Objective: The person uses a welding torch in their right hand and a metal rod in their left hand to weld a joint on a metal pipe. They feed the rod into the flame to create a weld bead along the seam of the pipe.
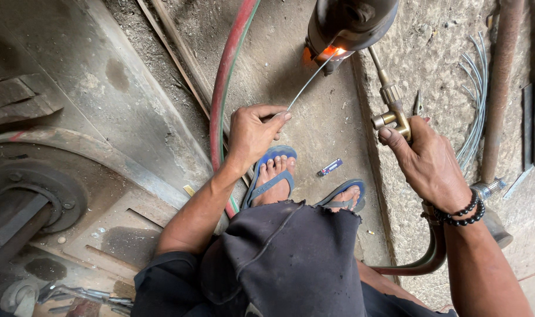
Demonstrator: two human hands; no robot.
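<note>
a thin, pale metal filler rod (307, 85) runs straight and slanting from the left hand (253, 134) up and right to the glowing orange spot (333, 53) on the underside of a dark rounded metal part (346, 23) at the top of the view. the rod's lower end sits pinched between the left thumb and the tips of the curled fingers (284, 117), which are pressed together around it; its far tip touches or nearly touches the glow, which of the two cannot be told. the right hand (429, 161) is closed around the brass body of a gas torch (390, 105), thumb laid along the valve block, the other fingers wrapped beneath and mostly hidden; the torch's slim neck points up and left to the same glowing spot. a red and green twin hose (223, 88) crosses the dusty concrete floor (326, 135) just left of the left hand. below, two feet in blue sandals (273, 173) rest on the floor, a small blue lighter (329, 167) between them. a bundle of spare rods (476, 100) lies to the right of the torch hand.
</note>
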